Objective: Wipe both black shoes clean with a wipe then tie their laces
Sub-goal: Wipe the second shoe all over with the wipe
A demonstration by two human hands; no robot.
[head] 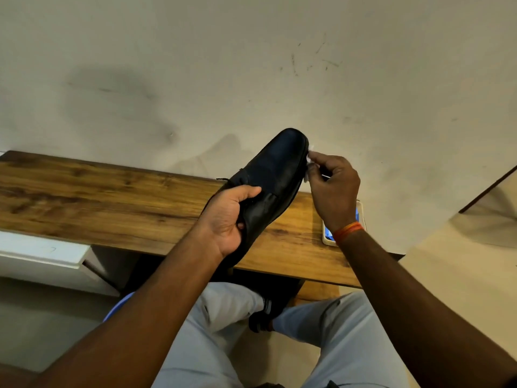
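Your left hand (229, 217) grips the black shoe (268, 186) around its middle; your right hand (333, 186) pinches the wipe (309, 163) against the sole edge beyond your left fingers. Press firmly, follow that edge.

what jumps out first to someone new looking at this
A black shoe held up over the wooden desk, toe toward the wall, gripped near its laces by the left hand. The right hand pinches a white wipe against the shoe's right edge. A phone lies on the desk under that wrist.
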